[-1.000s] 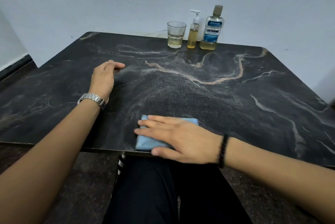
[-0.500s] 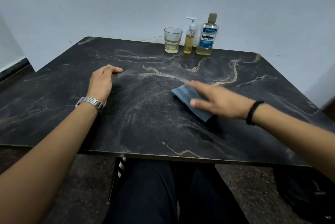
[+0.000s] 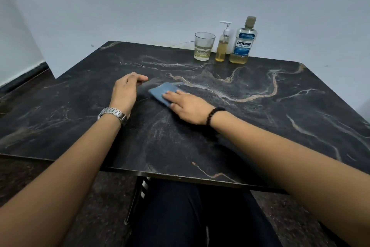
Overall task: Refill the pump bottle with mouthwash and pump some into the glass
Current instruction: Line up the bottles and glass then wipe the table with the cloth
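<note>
Head view: you are pressing your right hand (image 3: 188, 106), fingers flat, on the blue cloth (image 3: 163, 93), well in front of the pump bottle (image 3: 221, 46). Left of it your left hand (image 3: 125, 91) is resting loosely curled, grasping nothing. The glass (image 3: 203, 48) and mouthwash bottle (image 3: 241, 43) are flanking it on the surface (image 3: 260, 126).

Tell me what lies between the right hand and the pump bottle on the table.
In the head view, only bare dark marble tabletop lies between the right hand, pressing a blue cloth, and the pump bottle.
</note>
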